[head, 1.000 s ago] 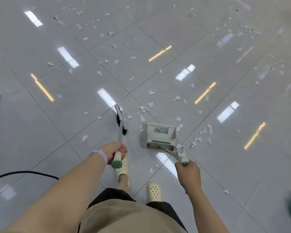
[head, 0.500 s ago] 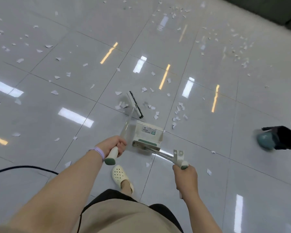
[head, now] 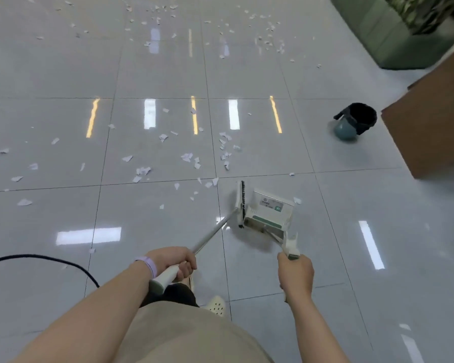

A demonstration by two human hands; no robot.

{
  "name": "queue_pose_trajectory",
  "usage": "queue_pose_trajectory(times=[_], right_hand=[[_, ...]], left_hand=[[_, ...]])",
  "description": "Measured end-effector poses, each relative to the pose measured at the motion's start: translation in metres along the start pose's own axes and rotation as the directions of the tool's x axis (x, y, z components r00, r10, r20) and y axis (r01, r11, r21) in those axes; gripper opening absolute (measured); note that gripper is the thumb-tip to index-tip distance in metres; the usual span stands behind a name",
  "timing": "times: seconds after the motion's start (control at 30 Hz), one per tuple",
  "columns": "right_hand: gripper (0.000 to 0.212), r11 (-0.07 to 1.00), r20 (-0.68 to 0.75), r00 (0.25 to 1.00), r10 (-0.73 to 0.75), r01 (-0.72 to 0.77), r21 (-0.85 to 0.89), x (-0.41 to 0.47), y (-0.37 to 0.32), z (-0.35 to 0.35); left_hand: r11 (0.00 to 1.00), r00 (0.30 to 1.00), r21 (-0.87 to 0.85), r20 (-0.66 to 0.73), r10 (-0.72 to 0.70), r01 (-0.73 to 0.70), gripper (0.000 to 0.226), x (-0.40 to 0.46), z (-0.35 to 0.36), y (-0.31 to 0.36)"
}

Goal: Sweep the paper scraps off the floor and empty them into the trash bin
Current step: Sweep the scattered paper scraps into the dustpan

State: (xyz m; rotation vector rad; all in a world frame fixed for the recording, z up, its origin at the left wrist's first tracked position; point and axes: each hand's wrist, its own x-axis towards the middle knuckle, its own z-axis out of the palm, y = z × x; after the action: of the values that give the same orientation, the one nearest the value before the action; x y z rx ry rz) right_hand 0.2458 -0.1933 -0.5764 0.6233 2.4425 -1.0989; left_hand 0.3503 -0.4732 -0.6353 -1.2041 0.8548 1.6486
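The floor [head: 63, 74] is glossy, smooth tile that mirrors the ceiling lights. Thin matt paper scraps [head: 186, 156] lie on it. The broom [head: 240, 203] has a shiny metal shaft, a plastic head and dark bristles; the dustpan [head: 269, 212] beside it looks like smooth pale plastic. At two o'clock, the trash bin [head: 347, 129] carries a black plastic liner.

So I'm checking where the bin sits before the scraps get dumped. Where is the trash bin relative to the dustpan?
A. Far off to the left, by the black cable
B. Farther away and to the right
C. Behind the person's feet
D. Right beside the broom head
B: the trash bin with its black liner stands on the floor up and to the right of the dustpan, near the brown box.
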Motion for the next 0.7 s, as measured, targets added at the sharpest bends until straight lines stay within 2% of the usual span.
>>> queue_pose_trajectory(times=[0.1, 0.2, 0.37, 0.43, 0.53, 0.6, 0.7], right_hand=[[0.017, 0.997, -0.068, 0.995, 0.071, -0.069, 0.029, -0.019, 0.036, -0.016], [0.017, 0.986, -0.126, 0.981, 0.150, -0.140, 0.087, -0.033, 0.061, -0.020], [0.019, 0.967, -0.181, 0.953, 0.241, -0.221, 0.124, -0.055, 0.080, -0.010], [0.019, 0.961, -0.199, 0.944, 0.263, -0.240, 0.134, -0.065, 0.080, 0.000], [0.017, 0.951, -0.197, 0.933, 0.301, -0.277, 0.139, -0.081, 0.074, 0.022], [0.015, 0.945, -0.193, 0.928, 0.319, -0.296, 0.142, -0.089, 0.066, 0.040], [0.018, 0.940, -0.195, 0.923, 0.332, -0.304, 0.157, -0.099, 0.049, 0.069]], left_hand=[[0.979, 0.998, 0.192, -0.009, -0.067, 0.068, 0.023, 0.005, 0.020, -0.013], [0.915, 0.997, 0.396, -0.033, -0.066, 0.073, 0.023, 0.006, 0.038, -0.019], [0.876, 0.993, 0.467, -0.037, -0.115, 0.119, 0.016, 0.023, 0.038, -0.016], [0.898, 0.990, 0.421, 0.009, -0.144, 0.127, 0.008, 0.025, 0.023, -0.006], [0.970, 0.982, 0.180, 0.066, -0.179, 0.165, 0.019, 0.019, -0.016, 0.012], [0.980, 0.980, 0.041, 0.051, -0.195, 0.193, 0.028, 0.009, -0.046, 0.025], [0.985, 0.986, -0.040, 0.017, -0.167, 0.168, 0.028, -0.016, -0.095, 0.041]])
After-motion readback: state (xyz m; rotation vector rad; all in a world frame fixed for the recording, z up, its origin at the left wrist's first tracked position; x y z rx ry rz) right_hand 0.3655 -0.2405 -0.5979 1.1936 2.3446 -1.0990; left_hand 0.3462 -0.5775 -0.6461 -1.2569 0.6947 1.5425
